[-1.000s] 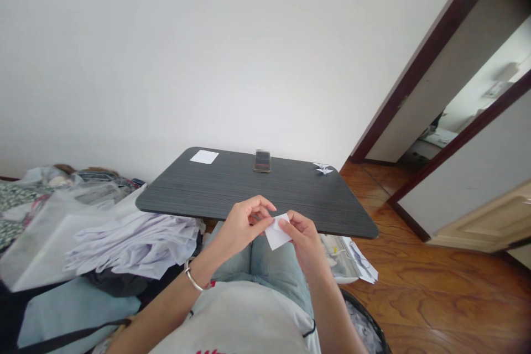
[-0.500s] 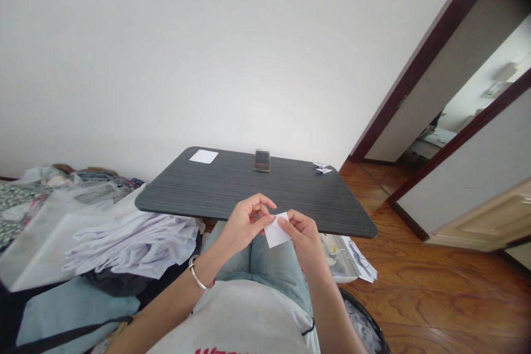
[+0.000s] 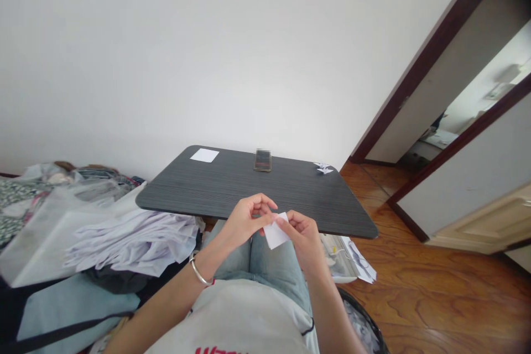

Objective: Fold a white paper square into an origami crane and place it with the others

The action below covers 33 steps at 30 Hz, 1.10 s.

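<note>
Pinching a small white paper [image 3: 274,238] in 2 hands — just over the lap [image 3: 269,270]
Gripping its right side between thumb and bent fingers of the right hand [image 3: 302,234]; pinching its upper left edge with the left hand [image 3: 246,222], index raised — facing a dark table [image 3: 207,188].

1. The right hand [image 3: 302,232] is holding a small white paper [image 3: 275,237] by its right side, thumb lying on top.
2. The left hand [image 3: 248,221] is touching the paper's upper left part with its thumb, its upper fingers curving above.
3. Both hands are meeting over the jeans [image 3: 265,265], at the near edge of the dark table [image 3: 232,188].
4. A white sheet [image 3: 204,155] is lying flat near the table's far left corner.
5. A dark rectangular object [image 3: 263,160] is resting by the far edge.
6. White folded paper pieces [image 3: 324,169] are sitting near the far right corner.
7. A silver bracelet [image 3: 198,272] is circling the left wrist.
</note>
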Motion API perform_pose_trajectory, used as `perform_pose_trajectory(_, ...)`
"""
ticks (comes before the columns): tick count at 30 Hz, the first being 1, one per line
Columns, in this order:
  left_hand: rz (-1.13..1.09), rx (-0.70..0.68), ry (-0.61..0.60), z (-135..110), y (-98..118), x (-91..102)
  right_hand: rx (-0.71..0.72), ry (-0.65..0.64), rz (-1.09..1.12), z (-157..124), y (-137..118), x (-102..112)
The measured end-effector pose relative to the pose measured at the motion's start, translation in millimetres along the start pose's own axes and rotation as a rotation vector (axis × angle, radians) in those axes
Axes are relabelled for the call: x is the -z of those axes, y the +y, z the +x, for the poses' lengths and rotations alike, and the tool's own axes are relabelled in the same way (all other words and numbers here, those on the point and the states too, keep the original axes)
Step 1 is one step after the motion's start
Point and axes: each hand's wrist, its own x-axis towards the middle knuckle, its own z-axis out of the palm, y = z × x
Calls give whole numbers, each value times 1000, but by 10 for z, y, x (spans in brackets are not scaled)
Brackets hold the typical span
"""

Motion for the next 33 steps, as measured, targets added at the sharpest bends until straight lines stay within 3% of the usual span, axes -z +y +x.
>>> perform_pose_trajectory(26, -40, 4, -38, -5, -25, 8, 17, 5, 52, -20, -7, -43)
perform_pose_trajectory(33, 18, -68, 31, 1, 6, 56, -41, -57, -2, 3, 13, 65)
